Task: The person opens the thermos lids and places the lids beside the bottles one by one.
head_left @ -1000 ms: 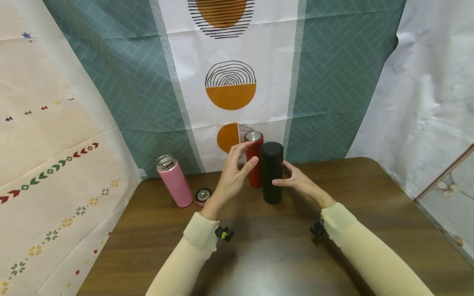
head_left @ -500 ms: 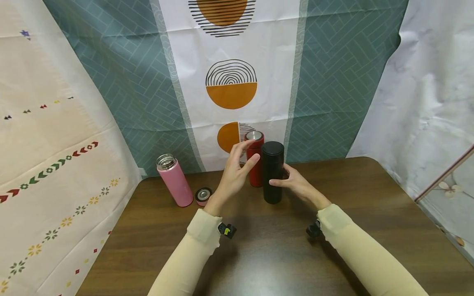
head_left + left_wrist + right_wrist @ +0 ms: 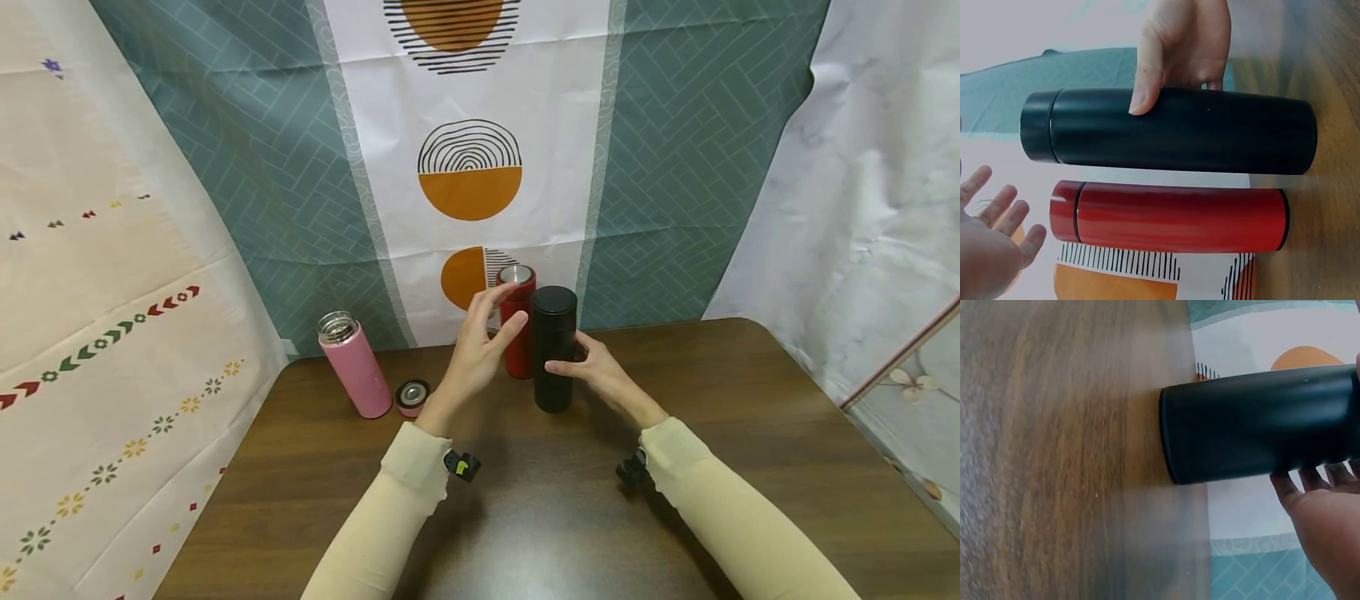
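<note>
A black vacuum flask (image 3: 554,346) with its lid on stands upright on the table, and my right hand (image 3: 606,372) grips its right side. In the left wrist view the right thumb (image 3: 1145,84) lies across the front of the flask; its fingers reach behind. My left hand (image 3: 474,354) is raised to the left of the flask with fingers spread, holding nothing. Behind the black flask and slightly left stands a red flask (image 3: 517,354) with a silver-topped lid, partly hidden by the left fingers and the black flask.
At the left stands a pink flask (image 3: 358,375) with its mouth uncovered. Its pink-and-black lid (image 3: 412,395) lies beside it, partly behind the left wrist. A patterned curtain (image 3: 667,167) hangs right behind the back edge of the brown wooden table (image 3: 555,508).
My right thumb has slid a little left across the black flask's front, and the right forearm has shifted slightly left. The left forearm has come slightly right. The flasks stay in place.
</note>
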Motion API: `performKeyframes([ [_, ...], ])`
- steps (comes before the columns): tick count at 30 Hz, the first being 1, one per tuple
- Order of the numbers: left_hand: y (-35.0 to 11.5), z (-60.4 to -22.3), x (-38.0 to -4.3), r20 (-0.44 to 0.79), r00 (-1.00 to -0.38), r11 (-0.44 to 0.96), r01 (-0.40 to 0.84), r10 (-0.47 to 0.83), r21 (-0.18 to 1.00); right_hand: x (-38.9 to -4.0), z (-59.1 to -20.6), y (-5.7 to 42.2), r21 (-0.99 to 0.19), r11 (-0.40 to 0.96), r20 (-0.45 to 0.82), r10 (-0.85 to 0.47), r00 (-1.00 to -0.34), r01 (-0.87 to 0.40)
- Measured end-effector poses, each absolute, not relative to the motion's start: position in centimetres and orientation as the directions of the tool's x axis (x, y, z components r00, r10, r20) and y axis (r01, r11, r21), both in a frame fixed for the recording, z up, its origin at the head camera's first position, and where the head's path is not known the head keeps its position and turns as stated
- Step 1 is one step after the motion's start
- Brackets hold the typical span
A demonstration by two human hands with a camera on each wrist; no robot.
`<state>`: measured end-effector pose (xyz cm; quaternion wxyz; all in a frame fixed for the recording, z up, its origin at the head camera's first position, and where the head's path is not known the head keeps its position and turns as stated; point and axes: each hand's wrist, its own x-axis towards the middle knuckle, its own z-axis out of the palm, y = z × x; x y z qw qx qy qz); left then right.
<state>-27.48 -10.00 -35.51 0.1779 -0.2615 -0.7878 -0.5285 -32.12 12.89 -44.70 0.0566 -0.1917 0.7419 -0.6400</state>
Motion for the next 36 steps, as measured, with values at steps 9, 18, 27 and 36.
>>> performKeyframes([
  [9, -10.1, -34.9, -27.1, 0.59, -0.774, 0.289, 0.633, 0.229, 0.718, -31.1, -44.0, 13.0, -0.971, 0.109, 0.172, -0.307, -0.936, -0.214],
  [18, -11.2, -33.6, -26.2, 0.626, -0.753, 0.239, 0.658, 0.201, 0.714, -29.1, -41.9, 11.6, -0.965, 0.035, 0.234, -0.32, -0.918, -0.259],
  [27, -11.7, -32.5, -25.4, 0.669, -0.712, 0.211, 0.702, 0.214, 0.68, -27.7, -40.6, 10.6, -0.967, -0.023, 0.246, -0.355, -0.902, -0.255],
  [36, -12.0, -32.1, -24.8, 0.665, -0.713, 0.191, 0.701, 0.223, 0.688, -27.2, -39.8, 9.7, -0.956, -0.065, 0.289, -0.385, -0.876, -0.287],
])
